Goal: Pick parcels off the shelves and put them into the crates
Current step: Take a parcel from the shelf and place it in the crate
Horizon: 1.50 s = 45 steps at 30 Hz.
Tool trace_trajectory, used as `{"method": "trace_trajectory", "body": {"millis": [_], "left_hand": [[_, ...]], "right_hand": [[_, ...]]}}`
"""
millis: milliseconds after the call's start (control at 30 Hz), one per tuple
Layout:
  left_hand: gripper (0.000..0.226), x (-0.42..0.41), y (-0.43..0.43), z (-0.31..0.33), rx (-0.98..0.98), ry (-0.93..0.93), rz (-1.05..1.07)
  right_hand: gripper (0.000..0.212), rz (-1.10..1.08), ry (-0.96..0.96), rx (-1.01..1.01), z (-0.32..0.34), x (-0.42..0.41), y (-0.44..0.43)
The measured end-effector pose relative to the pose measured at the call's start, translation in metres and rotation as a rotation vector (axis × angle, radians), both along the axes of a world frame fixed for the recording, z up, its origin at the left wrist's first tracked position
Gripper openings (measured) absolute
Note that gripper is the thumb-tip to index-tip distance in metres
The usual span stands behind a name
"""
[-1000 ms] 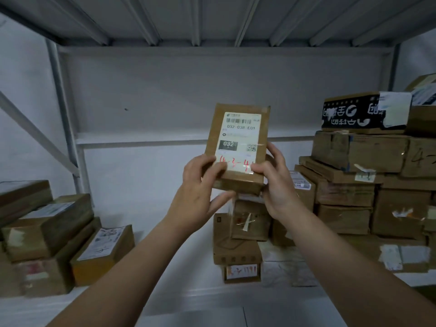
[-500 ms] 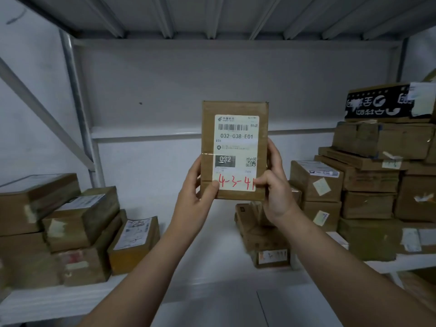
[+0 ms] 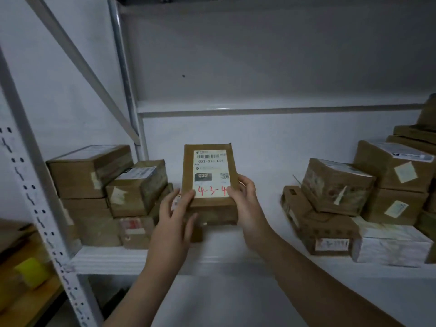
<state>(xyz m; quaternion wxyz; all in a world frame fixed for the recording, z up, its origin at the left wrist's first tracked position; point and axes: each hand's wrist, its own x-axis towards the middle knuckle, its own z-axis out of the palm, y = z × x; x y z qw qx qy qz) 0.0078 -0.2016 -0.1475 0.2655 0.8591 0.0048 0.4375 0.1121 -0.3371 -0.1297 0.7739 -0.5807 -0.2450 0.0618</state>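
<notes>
Parcel [image 3: 210, 179] is held up by both hands in front of the shelf [image 3: 113, 258], over the gap between two stacks. Its long side is upright and its labelled face is tilted toward the camera. Contact between its lower edge and the shelf cannot be told.

Left hand [image 3: 174, 215] is closed on the lower-left corner, with the thumb laid on the front face just beside the label [image 3: 212, 161]. Right hand [image 3: 245, 199] is closed on the lower-right corner, with the thumb on the label's edge and the fingers wrapped round the side.

On the label, a barcode, "032-038 E01", a dark "032" block and a QR code are printed. "4-3-4" is handwritten in red, and its end is covered by the right thumb.

Left stack [image 3: 89, 171] is made of brown taped boxes set against the shelf's left end. Right stack [image 3: 337, 185] is made of brown boxes piled on a flat box [image 3: 318, 227], and a white packet [image 3: 391, 246] is set just beside it.

Perforated upright [image 3: 35, 197] is seen at the left. A yellow item [image 3: 30, 270] behind it is too blurred to identify.
</notes>
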Motion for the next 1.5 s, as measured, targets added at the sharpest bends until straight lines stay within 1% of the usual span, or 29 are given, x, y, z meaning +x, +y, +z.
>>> {"method": "trace_trajectory", "body": {"millis": [67, 167, 233, 300, 400, 467, 567, 700, 767, 867, 967, 1033, 1133, 1300, 1433, 1500], "left_hand": [[0.049, -0.003, 0.015, 0.004, 0.085, 0.050, 0.107], [0.049, -0.004, 0.033, 0.014, 0.163, 0.109, 0.186], [0.051, -0.002, 0.042, 0.021, 0.227, 0.108, 0.220], [0.049, 0.001, 0.047, 0.026, 0.261, 0.112, 0.237], [0.044, 0.007, 0.052, 0.032, 0.298, 0.112, 0.243], [0.047, 0.010, 0.057, 0.032, 0.314, 0.146, 0.245], [0.048, 0.012, 0.062, 0.031, 0.333, 0.193, 0.259], [0.038, 0.015, 0.068, 0.028, 0.454, 0.248, 0.340], [0.035, 0.016, 0.069, 0.027, 0.468, 0.237, 0.359], [0.036, 0.017, 0.067, 0.027, 0.457, 0.225, 0.370], [0.039, 0.016, 0.066, 0.028, 0.456, 0.241, 0.373], [0.039, 0.016, 0.062, 0.030, 0.467, 0.231, 0.370], [0.036, 0.020, 0.050, 0.035, 0.480, 0.193, 0.329], [0.034, 0.037, 0.015, 0.045, 0.466, 0.158, 0.228], [0.033, 0.057, -0.025, 0.047, 0.480, 0.121, 0.116], [0.034, 0.068, -0.048, 0.046, 0.472, 0.112, 0.037]], "right_hand": [[0.029, 0.040, 0.002, 0.001, -0.004, -0.005, 0.021], [0.052, 0.038, -0.077, 0.014, -0.008, -0.011, 0.044], [0.063, -0.010, -0.152, -0.007, -0.010, -0.014, 0.054], [0.067, -0.086, -0.238, -0.069, -0.011, -0.015, 0.060], [0.062, -0.185, -0.369, -0.165, -0.012, -0.012, 0.066], [0.057, -0.230, -0.434, -0.209, -0.013, -0.009, 0.069], [0.057, -0.318, -0.526, -0.311, -0.016, -0.004, 0.075], [0.064, -0.412, -0.551, -0.437, -0.027, 0.000, 0.078], [0.063, -0.455, -0.566, -0.462, -0.031, 0.002, 0.079], [0.058, -0.439, -0.614, -0.485, -0.030, 0.004, 0.080], [0.067, -0.367, -0.588, -0.529, -0.027, 0.006, 0.076], [0.069, -0.351, -0.587, -0.562, -0.027, 0.007, 0.068], [0.062, -0.382, -0.609, -0.583, -0.023, 0.007, 0.052], [0.054, -0.428, -0.623, -0.530, -0.011, 0.010, 0.007], [0.045, -0.583, -0.761, -0.582, 0.001, 0.017, -0.046], [0.040, -0.674, -0.800, -0.628, 0.008, 0.019, -0.078]]}}
